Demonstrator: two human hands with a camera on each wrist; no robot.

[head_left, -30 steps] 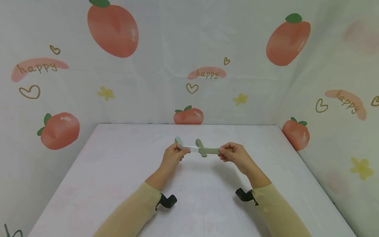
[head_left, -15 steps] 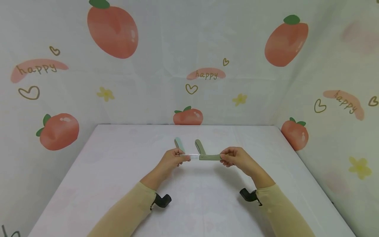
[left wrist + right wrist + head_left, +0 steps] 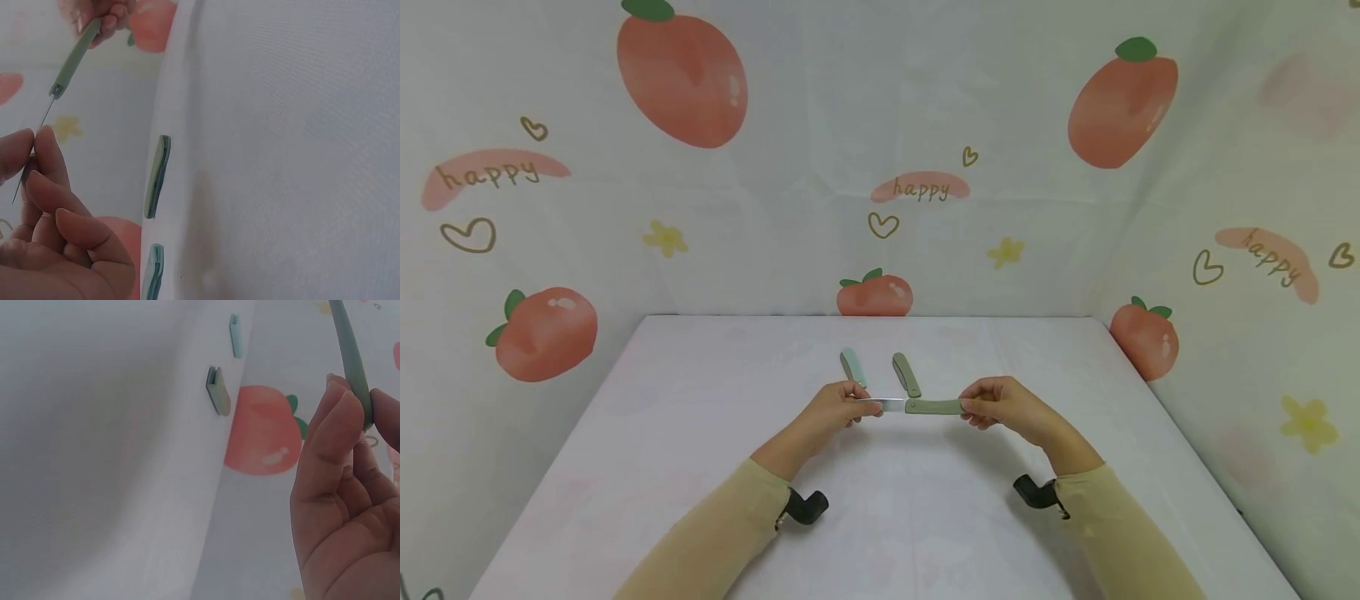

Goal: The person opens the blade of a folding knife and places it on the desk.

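Left hand (image 3: 833,410) pinches unfolded knife (image 3: 914,407) by blade (image 3: 892,406), right hand (image 3: 1011,410) pinches handle (image 3: 938,407), folded green knife (image 3: 906,375) and mint knife (image 3: 853,367) beyond.

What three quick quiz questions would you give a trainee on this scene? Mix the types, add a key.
1. Multiple choice: what does the left hand pinch?
A) a pen
B) a blade
C) a cup

2. True or false: the right hand holds nothing.

3. Fill in: in the head view, left of the green folded knife on the table lies a ___.

Key:
1. B
2. False; it pinches the handle.
3. Teal folded knife
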